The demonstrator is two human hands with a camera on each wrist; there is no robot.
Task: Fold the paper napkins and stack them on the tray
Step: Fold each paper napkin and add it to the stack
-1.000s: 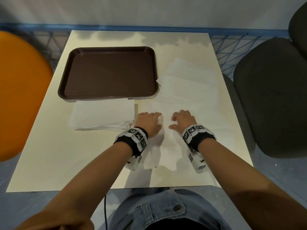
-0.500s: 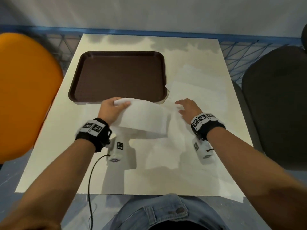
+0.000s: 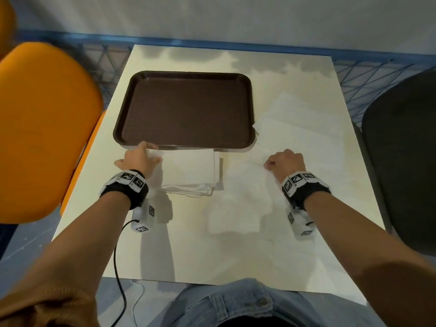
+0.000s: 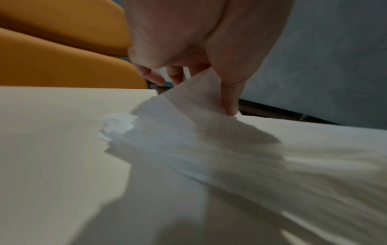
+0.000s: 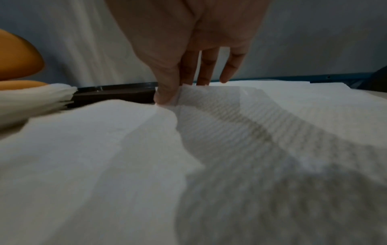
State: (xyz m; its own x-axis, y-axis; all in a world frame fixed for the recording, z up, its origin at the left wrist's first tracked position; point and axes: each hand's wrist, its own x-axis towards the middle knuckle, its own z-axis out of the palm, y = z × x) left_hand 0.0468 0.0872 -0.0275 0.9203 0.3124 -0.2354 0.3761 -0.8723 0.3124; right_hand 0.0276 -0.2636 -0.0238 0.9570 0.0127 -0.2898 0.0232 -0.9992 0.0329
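Note:
The brown tray (image 3: 188,74) lies on the far left of the table with nothing on it. Just in front of it sits a stack of folded white napkins (image 3: 191,171). My left hand (image 3: 147,153) is at the stack's far left corner, thumb and fingers pinching the top folded napkin (image 4: 188,102), whose corner is lifted a little. Several unfolded napkins (image 3: 304,128) lie spread on the right. My right hand (image 3: 280,161) pinches the near left edge of an unfolded napkin (image 5: 220,112) between thumb and fingers, beside the tray's near right corner.
The cream table (image 3: 188,251) has a bare near part. An orange chair (image 3: 44,128) stands close on the left, a dark chair (image 3: 405,149) on the right. A blue mesh barrier (image 3: 354,74) runs behind the table. A black cable (image 3: 116,267) hangs from my left wrist.
My left hand carried the folded napkin left and laid it on the stack before the tray. My right hand shifted right and took hold of a flat napkin's edge.

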